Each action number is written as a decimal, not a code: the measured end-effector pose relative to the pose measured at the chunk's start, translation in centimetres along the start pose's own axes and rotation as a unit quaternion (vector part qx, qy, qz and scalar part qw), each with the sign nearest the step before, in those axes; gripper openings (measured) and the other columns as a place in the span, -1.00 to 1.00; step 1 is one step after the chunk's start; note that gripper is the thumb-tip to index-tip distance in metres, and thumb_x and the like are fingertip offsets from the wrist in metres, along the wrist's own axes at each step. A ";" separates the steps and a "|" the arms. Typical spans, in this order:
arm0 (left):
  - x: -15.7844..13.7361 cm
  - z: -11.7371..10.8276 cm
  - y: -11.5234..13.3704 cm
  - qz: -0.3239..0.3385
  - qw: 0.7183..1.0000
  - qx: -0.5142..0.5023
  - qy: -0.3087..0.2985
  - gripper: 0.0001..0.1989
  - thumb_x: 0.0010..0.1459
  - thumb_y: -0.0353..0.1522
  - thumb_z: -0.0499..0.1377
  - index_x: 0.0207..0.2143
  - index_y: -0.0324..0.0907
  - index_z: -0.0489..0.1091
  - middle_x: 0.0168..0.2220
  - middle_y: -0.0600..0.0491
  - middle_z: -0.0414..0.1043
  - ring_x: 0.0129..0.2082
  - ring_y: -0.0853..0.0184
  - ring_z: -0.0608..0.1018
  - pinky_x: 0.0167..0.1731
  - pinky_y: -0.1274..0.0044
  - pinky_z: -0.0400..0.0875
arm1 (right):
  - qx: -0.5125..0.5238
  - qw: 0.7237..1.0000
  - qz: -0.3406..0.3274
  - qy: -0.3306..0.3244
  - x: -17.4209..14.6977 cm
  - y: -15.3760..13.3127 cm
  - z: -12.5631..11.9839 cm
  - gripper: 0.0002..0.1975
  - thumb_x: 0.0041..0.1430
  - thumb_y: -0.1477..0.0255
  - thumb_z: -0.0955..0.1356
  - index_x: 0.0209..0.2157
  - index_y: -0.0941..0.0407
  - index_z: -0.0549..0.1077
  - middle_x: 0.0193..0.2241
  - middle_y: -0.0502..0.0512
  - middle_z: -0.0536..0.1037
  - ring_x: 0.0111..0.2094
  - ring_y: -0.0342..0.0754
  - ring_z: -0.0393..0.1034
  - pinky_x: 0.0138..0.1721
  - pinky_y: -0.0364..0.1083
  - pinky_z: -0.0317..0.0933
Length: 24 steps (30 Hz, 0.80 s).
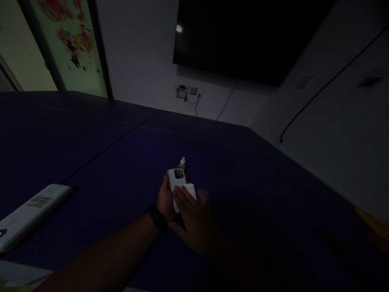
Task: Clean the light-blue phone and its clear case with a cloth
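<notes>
In the middle of the head view, my left hand (165, 198) holds a phone case (172, 179) from its left side. The case has a white back, a darker rim and a camera cutout at the top. My right hand (194, 221) lies over its lower part, pressing a folded white tissue or cloth (191, 189) onto it with the fingers. Behind the top of the case stands a small bottle (182, 162) with a white cap, partly hidden. A pale, translucent thing (207, 197) shows just right of my right hand; I cannot make out what it is.
The room is dim. A long white box-like object (35, 209) lies on the dark blue surface (115, 162) at the left. Beyond are a wall-mounted television (243, 36), wall sockets with cables (190, 92) and a decorated glass door (71, 44). Something yellow (372, 223) lies at the right edge.
</notes>
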<state>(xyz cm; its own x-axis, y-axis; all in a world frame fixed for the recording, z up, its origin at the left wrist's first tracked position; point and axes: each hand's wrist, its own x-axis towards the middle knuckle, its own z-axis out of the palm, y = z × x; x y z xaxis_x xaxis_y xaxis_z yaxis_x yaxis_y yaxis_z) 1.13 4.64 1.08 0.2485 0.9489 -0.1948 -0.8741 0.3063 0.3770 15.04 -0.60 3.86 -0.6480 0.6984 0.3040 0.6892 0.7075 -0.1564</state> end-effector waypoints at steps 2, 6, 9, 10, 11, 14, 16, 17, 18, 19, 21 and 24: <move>-0.1 0.2 0.0 0.004 1.000 -0.001 0.005 -0.34 0.41 0.04 -0.08 -0.12 -0.32 0.55 -0.28 -0.16 0.61 -0.30 0.18 0.63 -0.14 0.39 0.49 | 0.006 1.000 -0.018 -0.013 0.0 -0.1 0.1 -0.27 0.43 0.04 0.27 0.43 0.15 0.12 0.43 0.30 0.19 0.45 0.21 0.07 0.35 0.34 -0.14; -0.2 0.6 -0.1 0.006 1.000 0.001 0.005 -0.32 0.42 0.06 -0.15 -0.14 -0.29 0.55 -0.33 -0.16 0.61 -0.35 0.17 0.62 -0.22 0.37 0.50 | -0.002 0.999 0.043 0.021 -0.2 -0.4 0.3 -0.40 0.48 0.15 0.25 0.39 0.15 0.19 0.41 0.30 0.25 0.41 0.22 0.16 0.36 0.39 -0.21; -0.2 0.4 0.0 -0.009 1.000 0.000 0.004 -0.34 0.40 0.08 -0.11 -0.10 -0.26 0.54 -0.31 -0.15 0.61 -0.34 0.15 0.63 -0.21 0.36 0.51 | 0.004 0.999 0.026 0.020 -0.2 -0.8 0.4 -0.28 0.42 0.10 0.30 0.43 0.18 0.12 0.43 0.34 0.19 0.44 0.25 0.10 0.37 0.37 -0.16; -0.2 0.3 0.1 -0.012 1.000 -0.002 0.005 -0.34 0.39 0.08 -0.10 -0.08 -0.26 0.54 -0.30 -0.15 0.62 -0.33 0.15 0.63 -0.20 0.36 0.51 | 0.010 1.000 0.008 0.011 -0.1 -0.9 0.4 -0.25 0.40 0.08 0.31 0.43 0.18 0.11 0.43 0.33 0.18 0.44 0.24 0.08 0.37 0.35 -0.14; -0.2 0.3 0.1 -0.012 1.000 -0.005 0.005 -0.34 0.39 0.08 -0.09 -0.07 -0.26 0.53 -0.29 -0.15 0.62 -0.33 0.15 0.64 -0.20 0.36 0.51 | 0.015 1.000 -0.004 0.005 -0.1 -0.9 0.3 -0.25 0.39 0.07 0.32 0.43 0.16 0.11 0.43 0.31 0.19 0.44 0.23 0.09 0.37 0.34 -0.13; -0.1 0.1 0.1 -0.005 1.000 -0.007 -0.002 -0.35 0.39 0.07 -0.09 -0.07 -0.27 0.53 -0.30 -0.15 0.61 -0.35 0.15 0.63 -0.20 0.35 0.51 | 0.014 1.000 0.014 0.016 -0.2 -0.6 0.1 -0.37 0.44 0.14 0.29 0.40 0.13 0.18 0.40 0.30 0.26 0.41 0.22 0.16 0.36 0.38 -0.19; -0.1 0.1 0.0 0.002 1.000 -0.006 -0.011 -0.35 0.39 0.06 -0.10 -0.06 -0.27 0.53 -0.31 -0.15 0.61 -0.36 0.15 0.63 -0.22 0.35 0.51 | 0.009 0.999 0.028 0.029 -0.3 -0.4 0.1 -0.40 0.44 0.20 0.30 0.38 0.14 0.20 0.39 0.33 0.28 0.40 0.23 0.18 0.36 0.39 -0.21; -0.1 0.1 0.0 0.005 1.000 -0.007 -0.015 -0.35 0.40 0.06 -0.10 -0.06 -0.27 0.54 -0.31 -0.15 0.62 -0.36 0.15 0.63 -0.22 0.35 0.51 | 0.008 0.999 0.027 0.031 -0.3 -0.3 0.2 -0.39 0.43 0.21 0.31 0.38 0.15 0.20 0.39 0.35 0.27 0.40 0.24 0.18 0.35 0.39 -0.20; -0.1 0.1 -0.1 0.007 1.000 -0.007 -0.019 -0.35 0.40 0.06 -0.10 -0.05 -0.27 0.54 -0.30 -0.15 0.62 -0.35 0.15 0.64 -0.21 0.36 0.52 | 0.009 0.999 0.020 0.028 -0.4 -0.3 0.3 -0.36 0.41 0.22 0.32 0.39 0.16 0.18 0.40 0.35 0.26 0.41 0.24 0.16 0.35 0.38 -0.19; -0.1 0.1 -0.1 0.008 1.000 -0.007 -0.021 -0.35 0.40 0.06 -0.09 -0.04 -0.28 0.54 -0.30 -0.15 0.62 -0.34 0.15 0.64 -0.20 0.36 0.52 | 0.010 1.000 0.013 0.025 -0.4 -0.3 0.4 -0.33 0.39 0.22 0.33 0.41 0.16 0.16 0.41 0.36 0.24 0.41 0.24 0.14 0.35 0.37 -0.17; 0.0 0.0 -0.1 0.003 1.000 -0.005 -0.019 -0.36 0.41 0.04 -0.08 -0.06 -0.30 0.55 -0.29 -0.15 0.63 -0.32 0.17 0.65 -0.17 0.38 0.52 | 0.013 1.000 0.003 0.019 -0.3 -0.3 0.6 -0.26 0.35 0.23 0.35 0.43 0.18 0.10 0.43 0.35 0.19 0.44 0.24 0.09 0.34 0.34 -0.13; 0.1 -0.2 -0.2 -0.014 1.000 -0.001 -0.005 -0.39 0.41 0.02 -0.05 -0.12 -0.32 0.56 -0.30 -0.13 0.63 -0.33 0.21 0.65 -0.18 0.43 0.53 | 0.020 1.000 -0.012 0.009 -0.1 -0.1 0.4 -0.25 0.31 0.27 0.36 0.43 0.18 0.11 0.43 0.33 0.20 0.44 0.24 0.08 0.32 0.31 -0.08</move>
<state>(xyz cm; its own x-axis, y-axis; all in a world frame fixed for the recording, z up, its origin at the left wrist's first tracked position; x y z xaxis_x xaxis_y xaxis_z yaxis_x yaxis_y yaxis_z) 1.23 4.69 0.85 0.2777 0.9403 -0.1969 -0.8673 0.3335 0.3695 14.86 -0.69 3.44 -0.6578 0.6798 0.3243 0.6602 0.7277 -0.1860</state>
